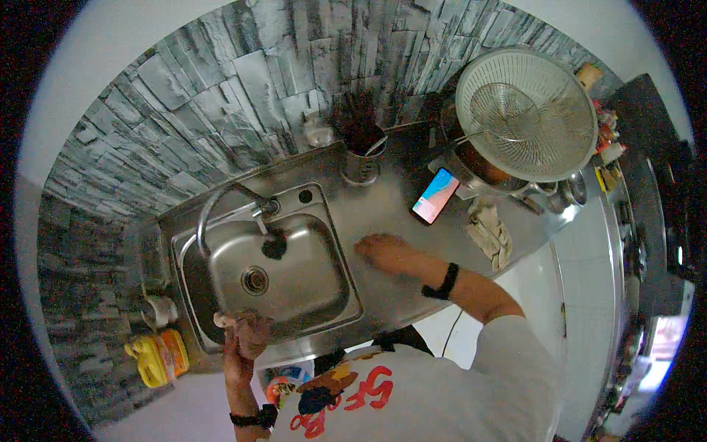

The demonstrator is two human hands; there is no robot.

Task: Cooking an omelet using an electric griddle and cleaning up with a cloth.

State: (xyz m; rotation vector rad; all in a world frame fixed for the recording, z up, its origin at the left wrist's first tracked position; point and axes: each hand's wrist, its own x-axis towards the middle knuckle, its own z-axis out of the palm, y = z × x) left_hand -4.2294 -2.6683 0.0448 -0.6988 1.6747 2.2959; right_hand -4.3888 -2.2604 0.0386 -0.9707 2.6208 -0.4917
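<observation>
My left hand [238, 338] is at the near left edge of the stainless steel sink [298, 309]. Something pinkish shows at its fingers, but blur hides whether it is a held object or the palm. Over the steel counter [381, 304], just right of the sink rim, my right hand [381, 251] is blurred, its fingers hard to make out. A curved chrome faucet [205, 221] arches over the basin. Near its base, a dark scrubber-like thing [274, 246] sits at the basin's back wall. The round drain [254, 280] is visible.
A lit phone [435, 196] lies right of my right hand, with a crumpled beige cloth [490, 235] beyond it. A large colander [574, 127] rests above a pot [475, 166]. A metal utensil holder [362, 166] stands by the wall. Left is a yellow bottle [154, 362].
</observation>
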